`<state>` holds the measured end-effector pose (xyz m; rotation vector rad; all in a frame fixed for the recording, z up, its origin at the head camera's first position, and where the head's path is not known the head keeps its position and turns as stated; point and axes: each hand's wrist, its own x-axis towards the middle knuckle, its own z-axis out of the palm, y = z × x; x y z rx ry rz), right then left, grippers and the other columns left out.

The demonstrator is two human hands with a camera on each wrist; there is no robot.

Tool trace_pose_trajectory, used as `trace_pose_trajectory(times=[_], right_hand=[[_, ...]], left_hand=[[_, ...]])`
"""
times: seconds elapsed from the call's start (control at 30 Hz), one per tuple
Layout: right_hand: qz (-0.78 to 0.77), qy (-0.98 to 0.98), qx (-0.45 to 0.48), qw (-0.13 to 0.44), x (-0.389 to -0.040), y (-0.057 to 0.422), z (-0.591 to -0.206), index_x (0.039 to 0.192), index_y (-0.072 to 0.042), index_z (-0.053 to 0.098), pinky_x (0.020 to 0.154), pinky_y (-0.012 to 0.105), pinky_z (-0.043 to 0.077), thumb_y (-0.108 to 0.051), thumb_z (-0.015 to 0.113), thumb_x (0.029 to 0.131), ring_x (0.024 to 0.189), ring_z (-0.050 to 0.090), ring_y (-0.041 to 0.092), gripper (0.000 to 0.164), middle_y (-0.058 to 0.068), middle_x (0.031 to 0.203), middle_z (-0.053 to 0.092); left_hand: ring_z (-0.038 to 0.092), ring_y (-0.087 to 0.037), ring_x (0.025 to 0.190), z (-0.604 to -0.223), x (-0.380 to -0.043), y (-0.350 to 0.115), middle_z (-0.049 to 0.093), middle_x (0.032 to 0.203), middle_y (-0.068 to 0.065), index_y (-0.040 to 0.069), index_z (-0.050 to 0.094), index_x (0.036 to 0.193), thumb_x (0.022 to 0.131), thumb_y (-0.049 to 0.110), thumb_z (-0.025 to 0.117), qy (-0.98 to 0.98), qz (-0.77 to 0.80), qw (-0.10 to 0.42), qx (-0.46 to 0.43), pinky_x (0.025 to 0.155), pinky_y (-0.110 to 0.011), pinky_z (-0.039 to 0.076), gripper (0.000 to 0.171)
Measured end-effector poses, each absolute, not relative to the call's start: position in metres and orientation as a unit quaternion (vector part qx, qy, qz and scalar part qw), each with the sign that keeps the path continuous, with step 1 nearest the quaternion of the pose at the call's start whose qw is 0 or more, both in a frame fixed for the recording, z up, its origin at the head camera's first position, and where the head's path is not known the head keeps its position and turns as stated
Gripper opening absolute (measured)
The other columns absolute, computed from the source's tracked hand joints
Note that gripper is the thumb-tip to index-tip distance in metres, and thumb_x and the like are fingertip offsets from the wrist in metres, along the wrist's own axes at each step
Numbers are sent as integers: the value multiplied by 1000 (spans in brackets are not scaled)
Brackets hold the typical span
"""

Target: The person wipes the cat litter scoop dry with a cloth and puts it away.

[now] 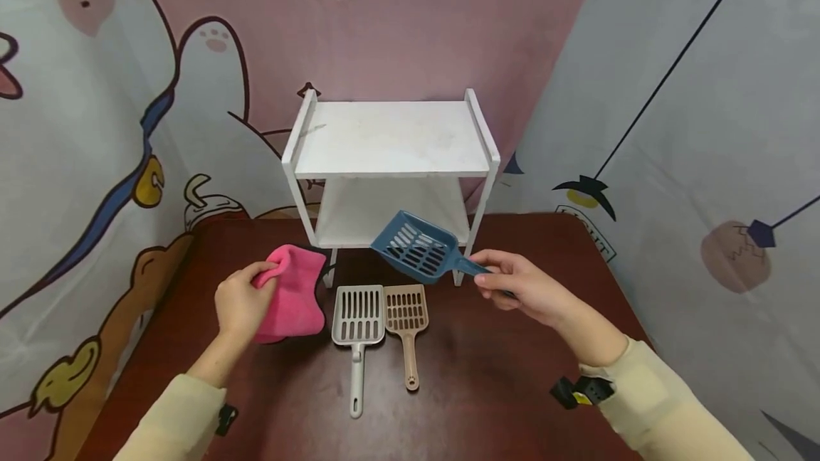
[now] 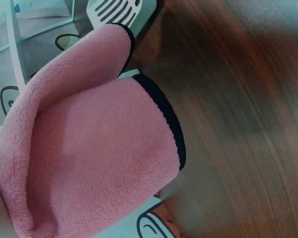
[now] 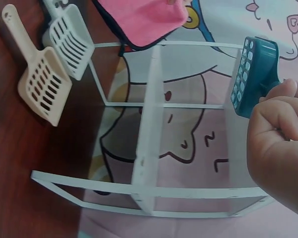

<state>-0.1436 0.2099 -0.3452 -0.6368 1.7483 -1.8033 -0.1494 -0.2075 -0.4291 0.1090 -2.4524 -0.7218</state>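
In my right hand (image 1: pixel 522 287) I grip the handle of a blue slotted litter scoop (image 1: pixel 419 247), held up in front of the shelf. The right wrist view shows the same scoop (image 3: pixel 257 77) edge-on, with fingers curled round its handle. My left hand (image 1: pixel 243 301) pinches a pink cloth (image 1: pixel 297 294) with black edging, which hangs down from the fingers. Folded over on itself, the cloth (image 2: pixel 99 153) fills much of the left wrist view. Between the hands, a white litter scoop (image 1: pixel 358 315) and a beige litter scoop (image 1: pixel 406 308) lie side by side on the table.
A white two-tier shelf (image 1: pixel 391 137) stands at the back of the dark red-brown table (image 1: pixel 487 390). Its front legs come down behind the lying scoops. Cartoon-printed fabric (image 1: pixel 416 27) hangs behind and on both sides of the table.
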Motion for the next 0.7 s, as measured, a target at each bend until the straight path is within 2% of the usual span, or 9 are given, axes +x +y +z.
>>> trace_pose_trajectory(times=[0.7], right_hand=[[-674,670,-217,224,-164,209,-292,105,-15,56,49,35,13,-12,46,96,46,22,16,13,-8,69,54]], left_hand=[[56,-27,55,-431,-150,-212,70,75,-19,5,73,88,76,8,72,-912,-269,308,38,51,-29,35,13]])
